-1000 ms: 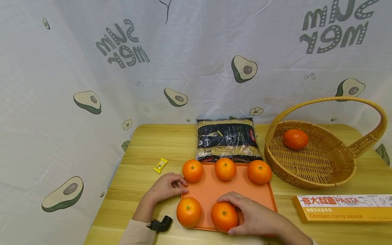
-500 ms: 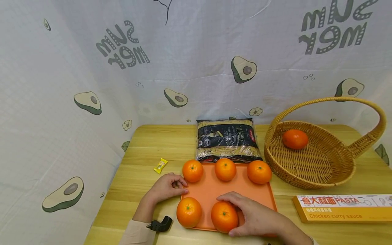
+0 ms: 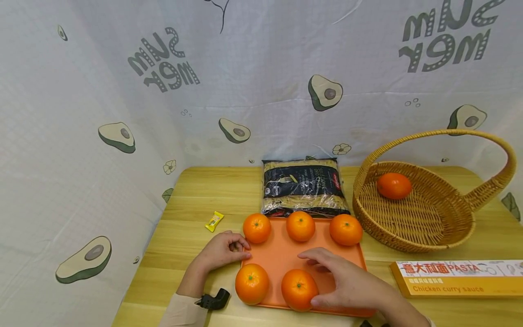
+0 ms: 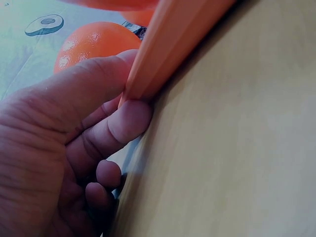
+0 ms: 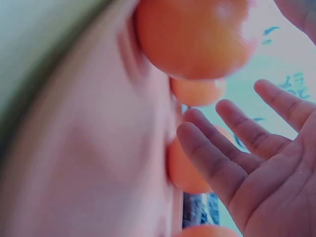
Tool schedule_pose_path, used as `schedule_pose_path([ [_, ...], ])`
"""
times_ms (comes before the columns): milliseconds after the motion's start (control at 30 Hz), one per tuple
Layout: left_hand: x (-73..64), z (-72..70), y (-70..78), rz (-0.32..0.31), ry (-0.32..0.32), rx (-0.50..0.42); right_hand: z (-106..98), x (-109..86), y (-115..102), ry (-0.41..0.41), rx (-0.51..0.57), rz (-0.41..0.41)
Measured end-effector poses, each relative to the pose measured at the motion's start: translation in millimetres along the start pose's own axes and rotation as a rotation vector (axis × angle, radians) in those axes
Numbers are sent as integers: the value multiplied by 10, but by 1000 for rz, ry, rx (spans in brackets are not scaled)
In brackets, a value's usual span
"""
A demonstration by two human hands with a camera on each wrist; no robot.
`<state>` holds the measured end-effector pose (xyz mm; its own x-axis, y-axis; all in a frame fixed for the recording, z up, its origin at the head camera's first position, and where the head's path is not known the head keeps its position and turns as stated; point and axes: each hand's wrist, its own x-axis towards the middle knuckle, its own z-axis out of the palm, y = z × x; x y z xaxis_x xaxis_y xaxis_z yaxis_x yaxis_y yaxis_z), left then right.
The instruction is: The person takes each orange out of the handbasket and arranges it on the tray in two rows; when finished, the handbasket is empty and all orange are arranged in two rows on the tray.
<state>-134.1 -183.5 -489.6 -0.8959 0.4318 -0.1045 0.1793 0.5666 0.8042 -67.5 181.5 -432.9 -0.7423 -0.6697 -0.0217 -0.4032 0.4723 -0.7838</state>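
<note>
An orange tray point(image 3: 282, 261) lies on the table with several oranges on it. My left hand point(image 3: 224, 250) pinches its left rim between thumb and fingers; in the left wrist view the thumb point(image 4: 94, 79) laps over the tray wall point(image 4: 163, 54). At the tray's front stand a left orange point(image 3: 252, 284) and a right orange point(image 3: 299, 289). Beside the latter, my right hand point(image 3: 347, 279) is spread, its thumb tip close to the fruit; whether they touch I cannot tell. In the right wrist view its fingers point(image 5: 212, 153) are extended, holding nothing. Three oranges point(image 3: 300, 226) line the back.
Behind the tray lies a pasta bag point(image 3: 304, 186). A wicker basket point(image 3: 412, 222) holding one orange-red fruit point(image 3: 394, 185) stands at the back right. A pasta box point(image 3: 457, 278) is at the right, a yellow-wrapped sweet point(image 3: 214, 221) at the left. A printed cloth point(image 3: 261, 91) hangs behind.
My right hand has let go of the front right orange and shifted slightly to the right, its fingers spreading. The orange stays in place. My left hand has not moved.
</note>
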Motion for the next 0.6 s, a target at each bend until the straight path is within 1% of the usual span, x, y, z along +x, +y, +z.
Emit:
schedule_pose_path([
  [100,0,4,4,2,-1,-3,-82,-24,-2,60,3,-18],
  [233,-2,2,10,4,1,-5,-202,-53,-9,175,17,-23],
  [300,-5,1,12,3,3,-3,-261,-67,-12,250,-29,-26],
  [400,-9,-1,16,-3,2,-7,-349,-81,-16,373,-162,-9],
  [467,-11,-4,20,-4,1,-6,-412,-92,-11,434,-228,14],
  [533,-11,-4,22,-3,1,-7,-485,-108,0,465,-263,49],
  [600,-10,-7,26,-2,1,-3,-561,-129,23,478,-272,73],
])
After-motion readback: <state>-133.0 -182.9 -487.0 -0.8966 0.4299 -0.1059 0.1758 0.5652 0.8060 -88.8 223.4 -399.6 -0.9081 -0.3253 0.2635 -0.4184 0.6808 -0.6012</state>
